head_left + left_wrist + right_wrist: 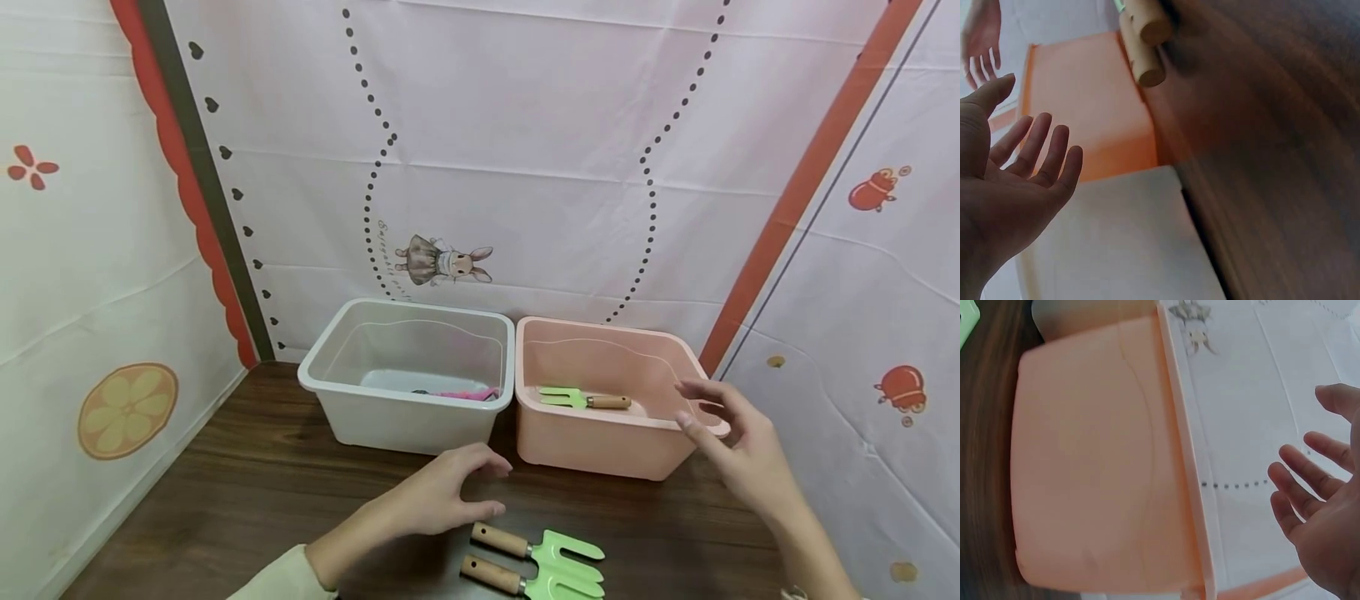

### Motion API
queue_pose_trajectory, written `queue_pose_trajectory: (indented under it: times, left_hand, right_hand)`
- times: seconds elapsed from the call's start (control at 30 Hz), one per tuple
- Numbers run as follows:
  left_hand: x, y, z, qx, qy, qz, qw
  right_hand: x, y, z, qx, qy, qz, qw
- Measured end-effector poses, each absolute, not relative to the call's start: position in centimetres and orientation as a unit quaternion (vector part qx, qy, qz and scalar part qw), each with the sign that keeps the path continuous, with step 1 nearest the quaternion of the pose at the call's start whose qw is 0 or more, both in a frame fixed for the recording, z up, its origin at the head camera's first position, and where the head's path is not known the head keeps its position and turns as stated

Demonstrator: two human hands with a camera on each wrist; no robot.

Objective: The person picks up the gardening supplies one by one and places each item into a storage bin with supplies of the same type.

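My left hand hovers with loosely bent fingers just beyond two garden hand forks on the table, holding nothing. The forks have light green heads and round wooden handles; in the left wrist view their handle ends show at the top. By the right end of a pink plastic bin is my right hand, its thumb and fingers apart with nothing between them. Another green hand fork lies inside that bin. The right wrist view shows the right hand spread beside the bin's rim.
A pale grey-white bin stands directly left of the pink one; a bright pink item lies in it, partly hidden by the front rim. Printed cloth hangs behind and on both sides of the dark wooden table.
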State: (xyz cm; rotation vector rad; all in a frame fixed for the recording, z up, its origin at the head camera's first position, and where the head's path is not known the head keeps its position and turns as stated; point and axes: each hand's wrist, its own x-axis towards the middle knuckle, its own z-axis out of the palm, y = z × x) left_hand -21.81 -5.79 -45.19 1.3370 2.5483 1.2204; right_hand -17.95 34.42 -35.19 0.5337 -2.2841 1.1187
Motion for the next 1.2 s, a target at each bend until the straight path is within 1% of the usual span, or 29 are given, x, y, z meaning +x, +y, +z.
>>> queue_pose_trajectory:
  times: [0.23, 0.47, 0.77, 0.97, 1.2]
  left_hand:
    - [-22.0, -4.6, -46.7, 0.442, 0.825, 0.35, 0.028]
    - [-22.2, -3.7, -48.5, 0.453, 0.832, 0.315, 0.058]
    - [-22.1, -2.7, -49.2, 0.473, 0.82, 0.314, 0.076]
    - [-22.1, -2.1, -49.5, 0.474, 0.817, 0.312, 0.101]
    - [-22.1, -1.8, -49.9, 0.483, 0.818, 0.296, 0.096]
  right_hand:
    - [-18.8, 36.8, -34.9, 0.182, -0.852, 0.415, 0.264]
    - [-19.3, 38.9, -35.8, 0.165, -0.856, 0.422, 0.25]
    - [-20.6, 41.5, -36.5, 0.132, -0.858, 0.439, 0.232]
    - [-21.3, 43.2, -37.1, 0.123, -0.843, 0.487, 0.191]
    - [-22.0, 44.4, -38.1, 0.105, -0.794, 0.589, 0.11]
